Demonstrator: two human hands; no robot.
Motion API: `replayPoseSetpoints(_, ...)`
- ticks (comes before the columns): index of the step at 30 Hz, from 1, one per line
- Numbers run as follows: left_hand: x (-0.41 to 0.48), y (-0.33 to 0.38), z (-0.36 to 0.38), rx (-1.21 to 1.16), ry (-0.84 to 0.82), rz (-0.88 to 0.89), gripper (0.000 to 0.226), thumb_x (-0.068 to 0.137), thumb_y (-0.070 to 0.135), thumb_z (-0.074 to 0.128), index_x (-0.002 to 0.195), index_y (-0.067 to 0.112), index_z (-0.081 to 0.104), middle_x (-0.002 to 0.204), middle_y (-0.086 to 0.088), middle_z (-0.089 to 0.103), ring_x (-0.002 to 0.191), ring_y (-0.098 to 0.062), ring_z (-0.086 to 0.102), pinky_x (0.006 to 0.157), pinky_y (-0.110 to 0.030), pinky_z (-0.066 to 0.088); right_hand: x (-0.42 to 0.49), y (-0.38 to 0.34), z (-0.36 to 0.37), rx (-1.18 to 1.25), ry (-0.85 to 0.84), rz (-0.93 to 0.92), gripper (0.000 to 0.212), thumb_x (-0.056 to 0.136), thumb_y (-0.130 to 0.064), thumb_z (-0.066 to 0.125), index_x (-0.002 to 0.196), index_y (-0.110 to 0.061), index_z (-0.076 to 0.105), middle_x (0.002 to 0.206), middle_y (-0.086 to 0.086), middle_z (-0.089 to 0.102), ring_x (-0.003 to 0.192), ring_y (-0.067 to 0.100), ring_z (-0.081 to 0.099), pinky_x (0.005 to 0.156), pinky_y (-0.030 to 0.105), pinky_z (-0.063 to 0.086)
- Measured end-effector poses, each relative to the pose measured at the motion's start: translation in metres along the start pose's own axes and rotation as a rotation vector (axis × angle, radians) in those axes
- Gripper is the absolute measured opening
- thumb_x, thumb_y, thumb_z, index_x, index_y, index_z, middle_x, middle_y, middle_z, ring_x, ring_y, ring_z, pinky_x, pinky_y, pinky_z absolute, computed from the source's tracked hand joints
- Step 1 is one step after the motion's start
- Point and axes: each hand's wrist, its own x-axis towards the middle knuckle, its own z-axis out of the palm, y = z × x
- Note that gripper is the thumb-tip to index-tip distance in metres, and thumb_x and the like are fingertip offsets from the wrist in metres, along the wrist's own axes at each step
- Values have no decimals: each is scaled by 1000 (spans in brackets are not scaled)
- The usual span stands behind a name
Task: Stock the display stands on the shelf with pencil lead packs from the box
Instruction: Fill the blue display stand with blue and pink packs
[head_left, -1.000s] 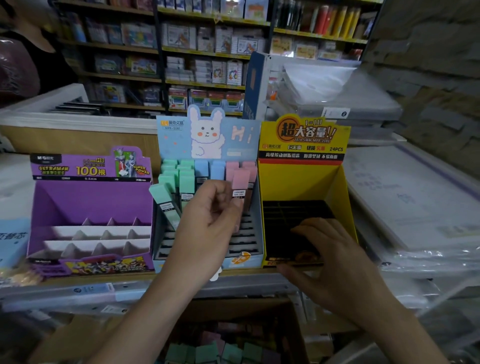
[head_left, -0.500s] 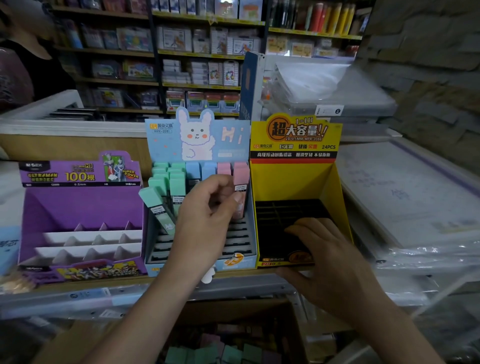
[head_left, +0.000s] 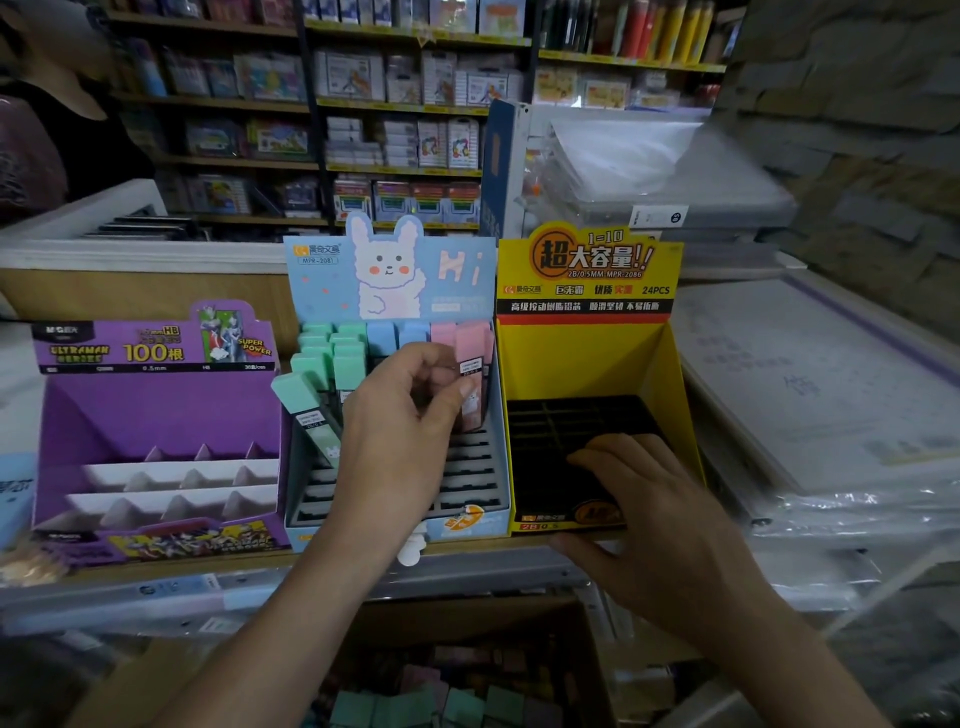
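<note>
My left hand (head_left: 410, 415) pinches a pink lead pack (head_left: 471, 345) in the blue stand (head_left: 322, 291) at centre frame. My right hand (head_left: 644, 514) lies flat, fingers loose, on the yellow stand (head_left: 587, 358) beside it. The box (head_left: 592, 665) sits at bottom centre.

My left hand (head_left: 400, 426) hides the middle slots of the blue rabbit display stand (head_left: 500, 457) and part of the pink pack (head_left: 472, 353) it pinches; my right hand (head_left: 660, 519) covers the front grid cells of the yellow display stand (head_left: 587, 358); the cardboard box (head_left: 592, 644) runs off the bottom edge, its packs dim and blurred.
</note>
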Motion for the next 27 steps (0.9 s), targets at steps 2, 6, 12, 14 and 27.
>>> replayPoseSetpoints(2, 1, 1, -1, 11, 4, -1, 16, 91, 17, 76, 98, 28, 67, 86, 10, 70, 84, 1, 64, 72, -5, 48, 0, 0, 0, 1, -1, -2, 63, 74, -52, 79, 125, -17, 65, 121, -5, 60, 111, 19, 56, 85, 38, 56)
replayPoseSetpoints(6, 3, 2, -4, 76, 5, 18, 22, 90, 17, 77, 94, 34, 64, 84, 15, 68, 84, 6, 63, 73, -6, 48, 0, 0, 0, -8, -5, -1, 64, 75, -55, 75, 126, -18, 64, 122, -7, 60, 112, 18, 55, 86, 36, 55)
replayPoseSetpoints(12, -1, -4, 2, 136, -27, -38, 15, 89, 17, 78, 92, 26, 66, 82, 13, 68, 82, 4, 62, 69, -8, 46, -1, 0, 1, -20, -3, -4, 63, 76, -55, 76, 125, -18, 64, 121, -7, 60, 110, 17, 56, 84, 35, 56)
replayPoseSetpoints(14, 0, -5, 3, 154, -25, -41, 12, 90, 20, 77, 92, 25, 67, 82, 14, 68, 82, 5, 62, 70, -11, 48, -1, 0, 0, -27, -7, -3, 63, 76, -56, 75, 126, -19, 64, 120, -8, 60, 110, 16, 54, 85, 33, 55)
replayPoseSetpoints(27, 1, -1, -1, 212, -65, -83, 8, 91, 24, 76, 91, 22, 69, 83, 13, 69, 81, 3, 63, 64, -8, 45, 1, -7, -5, -74, -37, 3, 61, 74, -51, 79, 122, -15, 66, 117, -4, 61, 107, 23, 57, 82, 41, 56)
